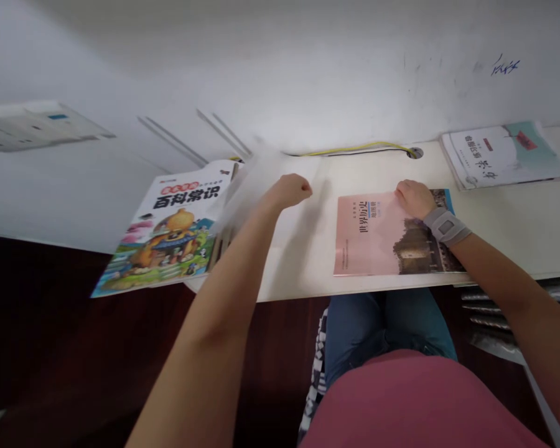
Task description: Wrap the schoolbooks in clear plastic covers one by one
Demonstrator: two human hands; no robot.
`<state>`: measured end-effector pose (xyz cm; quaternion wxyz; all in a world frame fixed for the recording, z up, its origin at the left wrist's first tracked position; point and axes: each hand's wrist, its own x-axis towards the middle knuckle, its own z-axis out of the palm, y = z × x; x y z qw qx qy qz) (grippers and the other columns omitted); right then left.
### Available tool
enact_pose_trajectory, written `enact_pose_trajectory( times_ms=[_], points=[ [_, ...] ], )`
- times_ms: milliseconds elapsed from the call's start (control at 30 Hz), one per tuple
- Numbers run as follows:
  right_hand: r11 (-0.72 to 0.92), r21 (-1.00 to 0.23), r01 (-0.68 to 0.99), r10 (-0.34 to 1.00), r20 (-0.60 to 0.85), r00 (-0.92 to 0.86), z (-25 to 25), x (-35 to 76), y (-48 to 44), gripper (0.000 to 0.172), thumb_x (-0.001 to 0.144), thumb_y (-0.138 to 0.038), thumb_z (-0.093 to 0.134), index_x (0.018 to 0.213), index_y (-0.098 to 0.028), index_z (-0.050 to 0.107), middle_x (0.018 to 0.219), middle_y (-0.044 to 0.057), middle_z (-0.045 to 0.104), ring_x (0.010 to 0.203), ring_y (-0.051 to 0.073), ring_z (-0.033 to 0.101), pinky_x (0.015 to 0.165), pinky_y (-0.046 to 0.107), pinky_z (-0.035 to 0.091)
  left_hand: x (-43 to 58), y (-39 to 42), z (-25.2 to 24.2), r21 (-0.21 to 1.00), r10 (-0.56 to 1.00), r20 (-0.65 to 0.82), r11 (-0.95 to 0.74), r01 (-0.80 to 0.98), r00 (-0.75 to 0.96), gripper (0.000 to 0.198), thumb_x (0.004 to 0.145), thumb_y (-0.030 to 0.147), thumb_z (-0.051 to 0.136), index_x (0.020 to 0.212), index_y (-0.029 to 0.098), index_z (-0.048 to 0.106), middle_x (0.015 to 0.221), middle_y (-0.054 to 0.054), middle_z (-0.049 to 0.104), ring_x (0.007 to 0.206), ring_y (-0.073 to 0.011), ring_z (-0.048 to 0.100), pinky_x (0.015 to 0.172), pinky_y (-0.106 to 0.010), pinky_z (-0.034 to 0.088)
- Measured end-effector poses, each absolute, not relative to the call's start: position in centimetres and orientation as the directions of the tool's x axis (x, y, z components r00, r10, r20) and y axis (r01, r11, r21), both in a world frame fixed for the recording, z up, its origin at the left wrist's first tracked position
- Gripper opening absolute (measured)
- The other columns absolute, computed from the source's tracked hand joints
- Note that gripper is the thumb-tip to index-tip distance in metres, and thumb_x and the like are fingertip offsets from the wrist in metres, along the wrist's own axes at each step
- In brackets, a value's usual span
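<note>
My left hand (289, 190) is closed above the white desk, at the edge of a blurred, see-through plastic sheet (248, 186) that it seems to grip. The fingertips are partly hidden. A pink world history atlas (364, 239) with a castle picture lies flat near the desk's front edge. At its far edge, my right hand (415, 198) has its fingers curled over the cover, with a grey band on the wrist. Left of the plastic sheet, a colourful children's book (168, 239) lies on a stack and juts over the desk's end.
Several books (499, 155) lie at the right rear of the white desk (508, 230). A yellow cable (354, 148) runs along the wall into a round desk hole (415, 153). Wall sockets (42, 126) are at left. Filled shelves (490, 311) sit below the desk at right.
</note>
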<state>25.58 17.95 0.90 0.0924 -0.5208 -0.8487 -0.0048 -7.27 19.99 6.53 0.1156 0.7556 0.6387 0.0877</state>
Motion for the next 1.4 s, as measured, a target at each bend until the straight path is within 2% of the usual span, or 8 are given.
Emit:
enact_pose_trajectory(
  times_ms=[133,200,367,500,700,867,1133,1400],
  points=[
    [0.465,-0.087,0.881,0.876,0.194,-0.443,0.8,25.7,17.9,0.032,0.094,-0.024,0.030,0.098,-0.012,0.059,0.098,0.017,0.063,0.088,0.026,0.053,0.073,0.036,0.032,-4.2,18.6,6.9,0.326,0.956,0.059,-0.291,0.900,0.288,0.031,0.081,0.026,0.044,0.093,0.018,0.071,0.100,-0.008,0.070,0.094,-0.0207,0.062,0.088,-0.032,0.044],
    [0.466,-0.082,0.881,0.871,0.216,-0.441,0.9,25.8,17.8,0.033,0.094,-0.025,0.028,0.098,-0.012,0.059,0.098,0.017,0.062,0.088,0.026,0.053,0.074,0.036,0.031,-1.1,18.7,6.5,0.387,0.925,0.033,-0.360,0.849,0.377,0.035,0.085,0.028,0.039,0.098,0.016,0.070,0.106,-0.009,0.069,0.097,-0.0207,0.061,0.089,-0.032,0.043],
    [0.466,-0.053,0.883,0.861,0.257,-0.439,1.1,25.9,17.7,0.035,0.095,-0.025,0.027,0.096,-0.013,0.059,0.096,0.016,0.062,0.087,0.025,0.052,0.073,0.035,0.030,1.5,20.0,5.8,0.516,0.873,-0.151,-0.331,0.790,0.464,0.027,0.078,0.026,0.046,0.073,0.016,0.070,0.074,-0.006,0.068,0.075,-0.0191,0.060,0.073,-0.031,0.045],
    [0.489,-0.034,0.872,0.840,0.287,-0.460,0.9,26.0,17.7,0.033,0.095,-0.026,0.029,0.094,-0.014,0.060,0.093,0.015,0.062,0.085,0.025,0.052,0.072,0.035,0.030,-0.2,20.7,6.1,0.653,0.871,-0.232,-0.189,0.733,0.432,0.017,0.069,0.024,0.054,0.068,0.016,0.069,0.067,-0.003,0.066,0.068,-0.0158,0.058,0.065,-0.029,0.044],
    [0.514,-0.003,0.858,0.811,0.326,-0.486,0.3,26.1,17.9,0.032,0.096,-0.026,0.031,0.092,-0.013,0.060,0.090,0.014,0.063,0.083,0.024,0.052,0.071,0.034,0.029,-0.6,20.7,6.0,0.547,0.869,-0.195,-0.288,0.786,0.454,0.017,0.067,0.025,0.054,0.064,0.016,0.068,0.057,-0.001,0.061,0.060,-0.0139,0.054,0.060,-0.026,0.039],
    [0.480,0.002,0.877,0.832,0.318,-0.455,0.2,26.0,18.0,0.034,0.096,-0.026,0.029,0.092,-0.013,0.060,0.090,0.014,0.064,0.082,0.024,0.053,0.070,0.034,0.029,-0.6,20.3,5.4,0.433,0.904,-0.089,-0.342,0.834,0.418,0.019,0.071,0.024,0.050,0.066,0.017,0.068,0.064,-0.005,0.064,0.067,-0.0171,0.058,0.064,-0.027,0.040],
    [0.474,-0.009,0.880,0.839,0.307,-0.449,0.4,25.8,18.0,0.032,0.096,-0.024,0.030,0.094,-0.011,0.060,0.093,0.015,0.064,0.085,0.025,0.054,0.072,0.034,0.031,2.5,20.1,5.5,0.440,0.889,0.009,-0.415,0.796,0.458,0.026,0.074,0.024,0.047,0.080,0.015,0.070,0.075,-0.005,0.068,0.072,-0.0169,0.059,0.071,-0.028,0.043],
    [0.479,-0.010,0.878,0.841,0.294,-0.455,0.3,25.8,17.9,0.031,0.096,-0.025,0.031,0.094,-0.012,0.060,0.092,0.014,0.065,0.085,0.024,0.054,0.071,0.033,0.031,3.9,20.2,4.6,0.434,0.862,0.013,-0.461,0.774,0.506,0.024,0.068,0.022,0.048,0.069,0.014,0.070,0.059,-0.001,0.062,0.059,-0.0128,0.053,0.062,-0.025,0.040]
  ],
)
